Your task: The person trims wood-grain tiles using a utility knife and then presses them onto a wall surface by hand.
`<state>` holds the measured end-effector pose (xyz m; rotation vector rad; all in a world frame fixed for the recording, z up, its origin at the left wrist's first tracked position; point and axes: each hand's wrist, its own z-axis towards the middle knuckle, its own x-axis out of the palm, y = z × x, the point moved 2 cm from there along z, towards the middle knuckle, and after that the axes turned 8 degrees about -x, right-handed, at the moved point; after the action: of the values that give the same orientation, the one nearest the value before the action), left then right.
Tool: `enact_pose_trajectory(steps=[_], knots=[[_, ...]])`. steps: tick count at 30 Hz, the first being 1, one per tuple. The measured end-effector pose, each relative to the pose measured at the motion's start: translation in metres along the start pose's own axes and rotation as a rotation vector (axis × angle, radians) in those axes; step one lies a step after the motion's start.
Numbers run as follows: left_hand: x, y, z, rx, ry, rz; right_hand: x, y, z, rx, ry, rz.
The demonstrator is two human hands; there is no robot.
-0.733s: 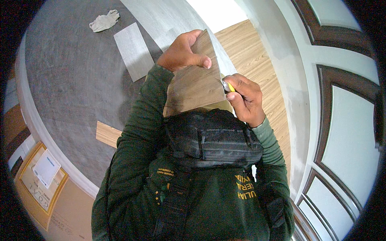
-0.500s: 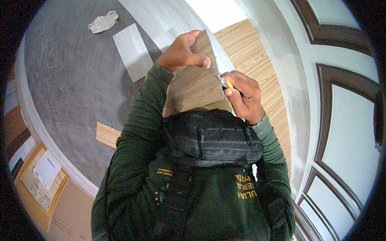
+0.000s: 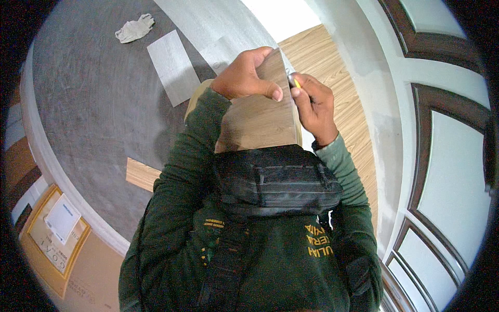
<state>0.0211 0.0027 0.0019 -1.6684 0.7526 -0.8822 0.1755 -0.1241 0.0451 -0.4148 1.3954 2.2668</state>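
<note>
My left hand [image 3: 244, 75] grips a greyish-brown wood-look plank [image 3: 257, 122] near its top, thumb lying across its face. Along the plank's right edge, my right hand [image 3: 317, 106] is closed on a small tool with yellow and silver parts [image 3: 297, 83], apparently a blade, its tip near that edge. A pale yellowish piece [image 3: 197, 94] shows behind the plank and my left arm. A black bag [image 3: 275, 182] is at my chest, just below the plank's lower edge.
A dark grey floor [image 3: 88, 119] holds a crumpled white cloth [image 3: 134, 29], a pale grey plank [image 3: 173, 67] and a light wood piece [image 3: 141, 172]. Light wood flooring [image 3: 345, 119] runs right, beside a white wall with brown-framed panels [image 3: 447, 161]. Cardboard [image 3: 67, 286] lies lower left.
My right hand and the tool have moved upward along the plank's edge. My left hand and the plank have shifted slightly right and down.
</note>
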Motion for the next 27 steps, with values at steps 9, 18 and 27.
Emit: enact_pose_trajectory(steps=[9,18,27], knots=[[0.002,-0.01,-0.008,0.034,0.014,-0.048,-0.031,0.021,-0.003,0.024,0.116,0.137],[0.011,-0.012,-0.008,0.075,0.028,0.015,-0.038,0.036,0.006,0.046,0.295,-0.01],[0.005,-0.009,-0.011,0.051,0.008,0.074,-0.027,0.032,0.013,0.039,0.275,-0.041]])
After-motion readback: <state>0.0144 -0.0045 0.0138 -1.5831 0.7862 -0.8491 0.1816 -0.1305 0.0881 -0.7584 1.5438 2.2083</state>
